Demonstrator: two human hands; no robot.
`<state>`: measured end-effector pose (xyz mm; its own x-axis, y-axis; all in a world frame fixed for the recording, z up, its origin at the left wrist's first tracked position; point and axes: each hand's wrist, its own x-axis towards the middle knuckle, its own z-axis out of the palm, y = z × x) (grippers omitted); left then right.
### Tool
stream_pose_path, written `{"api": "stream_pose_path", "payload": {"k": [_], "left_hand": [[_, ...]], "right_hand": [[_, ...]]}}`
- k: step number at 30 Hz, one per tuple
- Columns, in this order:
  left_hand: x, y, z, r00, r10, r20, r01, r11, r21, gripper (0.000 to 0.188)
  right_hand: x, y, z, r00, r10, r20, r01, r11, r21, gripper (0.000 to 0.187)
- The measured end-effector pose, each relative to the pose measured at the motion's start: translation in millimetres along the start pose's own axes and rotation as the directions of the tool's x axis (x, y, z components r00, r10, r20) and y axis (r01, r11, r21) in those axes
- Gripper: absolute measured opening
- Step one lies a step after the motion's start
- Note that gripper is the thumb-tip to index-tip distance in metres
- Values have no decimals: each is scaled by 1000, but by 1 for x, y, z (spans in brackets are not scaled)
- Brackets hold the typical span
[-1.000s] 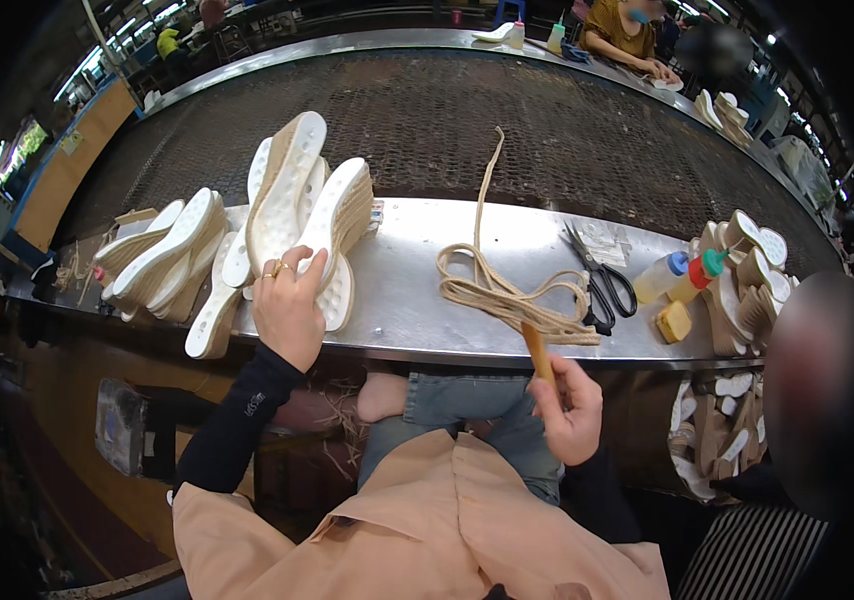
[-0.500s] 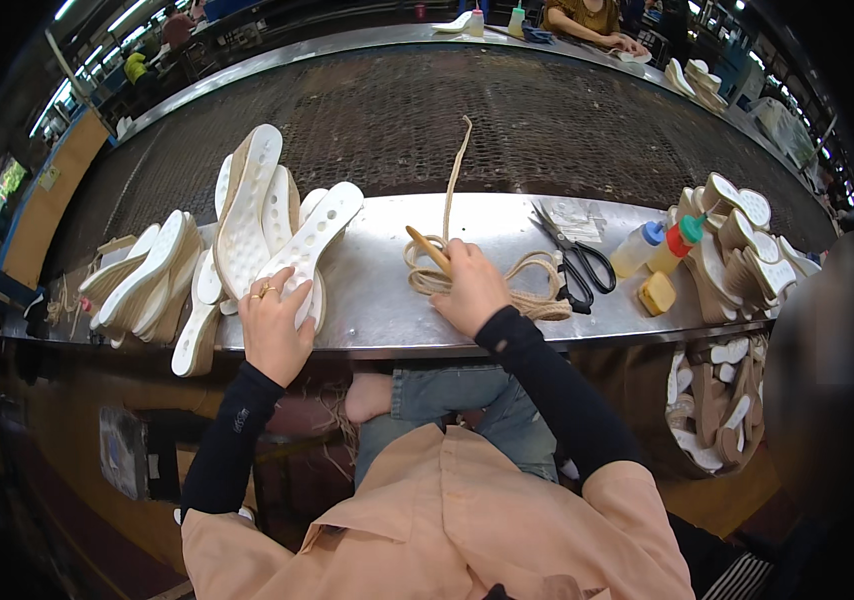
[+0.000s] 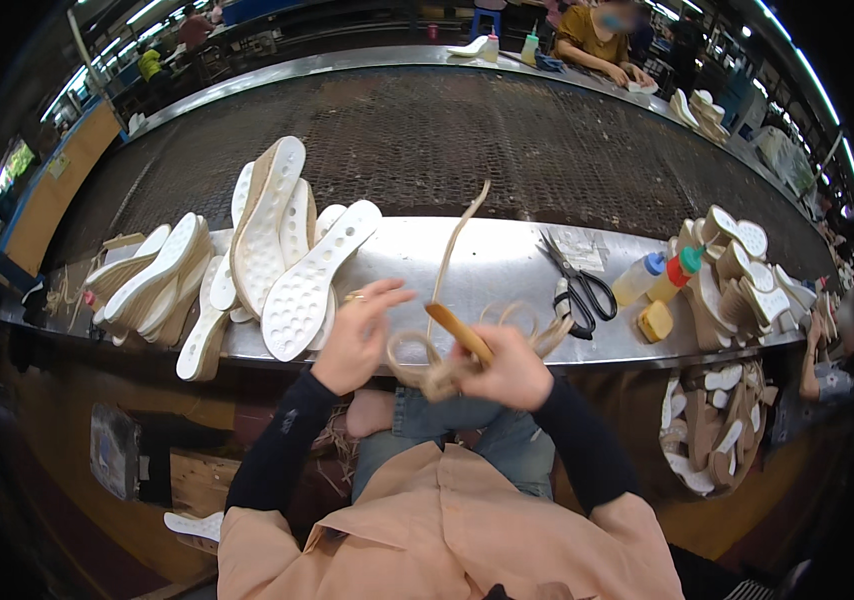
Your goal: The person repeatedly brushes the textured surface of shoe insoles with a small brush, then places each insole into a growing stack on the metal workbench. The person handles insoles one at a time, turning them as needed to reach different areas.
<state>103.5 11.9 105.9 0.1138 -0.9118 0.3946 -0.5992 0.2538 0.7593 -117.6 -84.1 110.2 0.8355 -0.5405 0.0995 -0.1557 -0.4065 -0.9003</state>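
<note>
My right hand [image 3: 507, 372] is closed round a flat yellowish wooden stick [image 3: 455, 330] and a looped bundle of beige braided cord [image 3: 409, 350], just above the metal table's front edge. One tail of the cord runs up across the tabletop to the mesh. To the left, my left hand [image 3: 357, 338] is in the air with nothing in it, its fingers loosely extended toward the cord. Close beside it lies a white dimpled wedge sole [image 3: 322, 280], with several more wedge soles [image 3: 269, 215] stacked behind. Black-handled scissors [image 3: 585, 285] lie right of the cord.
Beyond the metal table [image 3: 507, 250] stretches a dark mesh surface [image 3: 397, 130]. At right are a blue-capped bottle [image 3: 637, 280], a red bottle [image 3: 679, 265], a yellow block [image 3: 655, 321] and piled soles [image 3: 742, 280]. A basket of soles [image 3: 712, 430] sits below. People work nearby.
My right hand has lifted the stick and cord bundle off the table toward me. My left hand has left the white sole and moved right, toward the cord.
</note>
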Motion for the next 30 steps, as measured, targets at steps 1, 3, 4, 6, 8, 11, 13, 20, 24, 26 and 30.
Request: {"api": "stream_pose_path", "payload": {"k": [1, 3, 4, 6, 8, 11, 13, 20, 24, 26, 30], "left_hand": [[4, 0, 8, 997, 65, 41, -65, 998, 4, 47], [2, 3, 26, 932, 203, 299, -296, 904, 309, 46], [-3, 7, 33, 878, 196, 436, -315, 923, 219, 41], [-15, 10, 43, 679, 106, 727, -226, 972, 70, 31], [-33, 10, 41, 461, -7, 888, 31, 999, -9, 27], [-78, 4, 32, 341, -60, 938, 521, 843, -136, 29], [-107, -8, 31, 291, -114, 950, 700, 702, -130, 31], [-165, -42, 52, 773, -514, 372, 451, 858, 247, 44], [-157, -33, 8, 779, -583, 232, 554, 812, 183, 44], [-157, -21, -33, 790, -604, 101, 590, 795, 142, 36], [-157, -27, -105, 686, -123, -718, 504, 791, 346, 19]], "right_hand": [[-18, -10, -4, 998, -36, 45, 30, 989, 143, 25], [-55, -27, -30, 978, 82, 193, -134, 952, 274, 29], [-70, -32, -35, 988, 63, 143, -110, 931, 349, 32], [-105, -40, -61, 995, 104, -4, -101, 969, 224, 39], [-124, -36, -69, 993, 57, -105, 18, 799, 601, 36], [-149, -32, -89, 970, 208, -126, -122, 865, 487, 33], [-158, -24, -90, 914, 378, -148, -304, 879, 367, 28], [-111, 72, 20, 953, 251, -172, -281, 942, -183, 25], [-96, 115, 75, 969, 246, -22, -232, 873, -429, 35], [-95, 117, 83, 976, 204, -74, -216, 879, -426, 40], [-96, 90, 76, 979, 108, -175, -173, 893, -417, 41]]}}
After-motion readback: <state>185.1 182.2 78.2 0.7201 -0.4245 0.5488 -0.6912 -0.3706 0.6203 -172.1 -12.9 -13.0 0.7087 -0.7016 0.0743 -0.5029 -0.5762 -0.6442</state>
